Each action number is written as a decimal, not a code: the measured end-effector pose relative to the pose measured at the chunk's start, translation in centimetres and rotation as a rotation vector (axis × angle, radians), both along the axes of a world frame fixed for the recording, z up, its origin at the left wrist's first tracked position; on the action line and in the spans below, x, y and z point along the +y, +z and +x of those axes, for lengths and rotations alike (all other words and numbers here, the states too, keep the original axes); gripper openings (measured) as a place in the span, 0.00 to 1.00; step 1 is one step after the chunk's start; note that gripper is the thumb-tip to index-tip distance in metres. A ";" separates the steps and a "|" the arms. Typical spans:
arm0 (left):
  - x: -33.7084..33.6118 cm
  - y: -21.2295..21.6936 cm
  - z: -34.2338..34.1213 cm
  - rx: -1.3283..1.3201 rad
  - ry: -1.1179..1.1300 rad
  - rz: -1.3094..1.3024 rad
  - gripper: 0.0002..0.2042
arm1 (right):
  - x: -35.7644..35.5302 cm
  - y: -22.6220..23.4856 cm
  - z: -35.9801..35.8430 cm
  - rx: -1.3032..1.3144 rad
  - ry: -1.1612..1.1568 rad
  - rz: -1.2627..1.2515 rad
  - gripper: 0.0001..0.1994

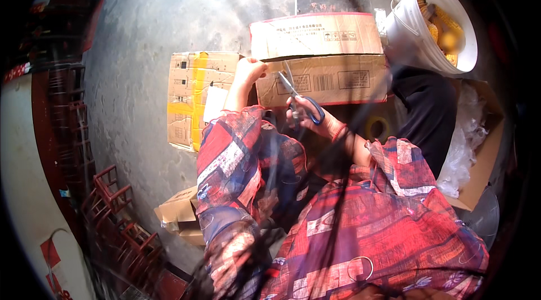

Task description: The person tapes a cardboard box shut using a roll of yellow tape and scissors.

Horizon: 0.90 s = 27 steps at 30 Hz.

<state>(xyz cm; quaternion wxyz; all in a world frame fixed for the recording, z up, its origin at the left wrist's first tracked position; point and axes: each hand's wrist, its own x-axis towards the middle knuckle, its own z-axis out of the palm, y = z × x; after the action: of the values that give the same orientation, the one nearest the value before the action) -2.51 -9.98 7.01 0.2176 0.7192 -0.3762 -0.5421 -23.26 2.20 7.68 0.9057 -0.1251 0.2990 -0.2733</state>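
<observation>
My right hand (310, 115) grips a pair of scissors (315, 111) by their dark blue handles. Their metal blades are parted and point up and left, over the front of a large brown cardboard box (360, 81). My left hand (249, 71) is closed in a pinch at the box's left edge. Whatever lies between those fingertips is too small to make out. The box's upper flap (315, 35) stands raised behind, with a dark gap below it.
A taped cardboard box (183, 122) lies to the left. A white bucket (403, 29) holding corn cobs stands at the far right. Plastic bags (465, 150) fill an open carton beside my leg. A yellow tape roll (377, 128) sits near my right wrist. Dark blurred strands cross the view.
</observation>
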 end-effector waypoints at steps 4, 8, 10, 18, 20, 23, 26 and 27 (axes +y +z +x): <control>0.5 0.4 0.0 0.030 0.063 0.026 0.06 | 0.8 -1.0 0.7 -0.072 -0.082 0.004 0.18; 0.0 0.4 -0.2 0.012 0.039 0.058 0.06 | 1.5 -1.3 1.8 -0.148 -0.171 0.061 0.19; -0.4 0.5 -0.6 -0.024 0.015 0.093 0.07 | 1.6 -1.4 2.3 -0.146 -0.234 0.044 0.18; 0.1 1.2 -0.6 -0.003 0.059 0.162 0.06 | 1.9 -3.0 1.9 -0.244 -0.273 0.123 0.20; 0.3 1.7 -0.4 -0.012 0.046 0.212 0.05 | 2.0 -3.4 1.6 -0.268 -0.292 0.127 0.22; 0.3 2.7 -0.8 -0.002 0.055 0.272 0.05 | 2.0 -3.7 1.6 -0.286 -0.282 0.073 0.22; 0.2 2.9 -0.9 -0.046 0.022 0.280 0.05 | 2.1 -3.6 1.7 -0.245 -0.276 0.064 0.22; 0.1 3.2 -1.1 -0.074 0.002 0.296 0.05 | 2.0 -3.6 1.5 -0.247 -0.261 0.074 0.23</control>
<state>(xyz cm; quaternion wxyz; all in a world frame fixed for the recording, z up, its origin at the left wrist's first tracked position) -3.62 -9.93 10.25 0.0957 0.7631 -0.2994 -0.5647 -21.78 4.17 4.09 0.8963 -0.0173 0.2091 -0.3907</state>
